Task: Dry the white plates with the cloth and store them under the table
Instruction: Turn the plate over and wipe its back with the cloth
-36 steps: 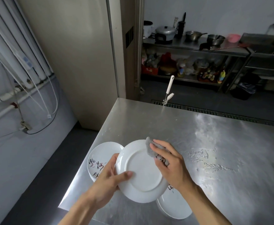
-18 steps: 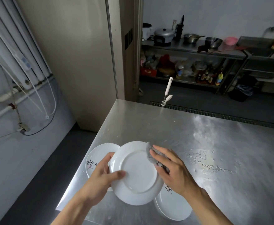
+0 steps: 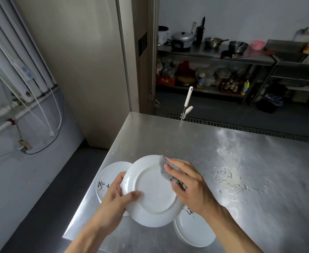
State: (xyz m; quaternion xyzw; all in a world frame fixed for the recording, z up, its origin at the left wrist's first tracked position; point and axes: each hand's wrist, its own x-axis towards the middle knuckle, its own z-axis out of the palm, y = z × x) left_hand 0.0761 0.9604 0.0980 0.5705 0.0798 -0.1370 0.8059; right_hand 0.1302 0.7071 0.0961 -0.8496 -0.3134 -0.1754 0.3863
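A white plate (image 3: 152,190) is held above the steel table, its underside facing me. My left hand (image 3: 116,199) grips its left rim, thumb on the underside. My right hand (image 3: 190,183) presses a grey cloth (image 3: 165,169) against the plate's upper right rim, fingers curled over the cloth. Two more white plates with black writing lie on the table: one (image 3: 109,178) behind my left hand, another (image 3: 194,232) under my right wrist, both partly hidden.
The steel table (image 3: 223,161) carries water droplets (image 3: 230,181) to the right of my hands. Its left edge and near corner are close to the plates. A white-handled tool (image 3: 187,101) stands behind the far edge. Shelves with pots line the back wall.
The cloth and my right hand have slid a little up along the plate's right rim. The plate has tilted slightly in my left hand, which keeps its grip.
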